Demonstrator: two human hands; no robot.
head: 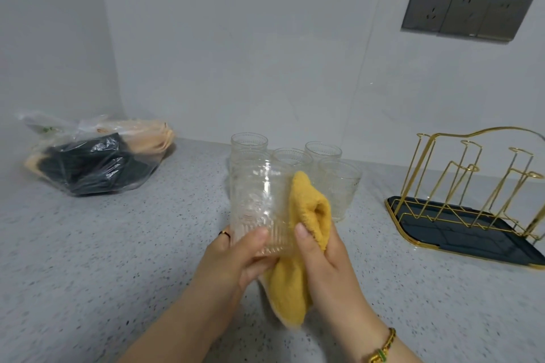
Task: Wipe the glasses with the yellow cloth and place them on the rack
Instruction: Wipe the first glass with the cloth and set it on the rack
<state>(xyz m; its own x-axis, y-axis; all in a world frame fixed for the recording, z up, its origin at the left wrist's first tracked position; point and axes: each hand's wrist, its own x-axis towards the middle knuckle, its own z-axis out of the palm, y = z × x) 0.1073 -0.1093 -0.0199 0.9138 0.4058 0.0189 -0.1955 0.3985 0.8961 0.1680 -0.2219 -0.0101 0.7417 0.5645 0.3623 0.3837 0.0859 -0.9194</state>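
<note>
A clear ribbed glass (pixel 259 203) is held above the speckled counter (pixel 118 244), gripped around its base by my left hand (pixel 236 256). My right hand (pixel 327 262) holds the yellow cloth (pixel 298 244) and presses it against the glass's right side. The cloth hangs down between my wrists. Behind the held glass stand several more ribbed glasses (pixel 339 186) in a cluster near the wall. The gold wire rack (pixel 477 180) on its dark tray (pixel 460 233) stands at the right with nothing on its prongs.
A clear plastic bag (pixel 94 159) with dark and tan things lies at the back left by the wall corner. Grey wall sockets (pixel 466 10) sit high on the right. A transparent sheet covers the wall behind the glasses.
</note>
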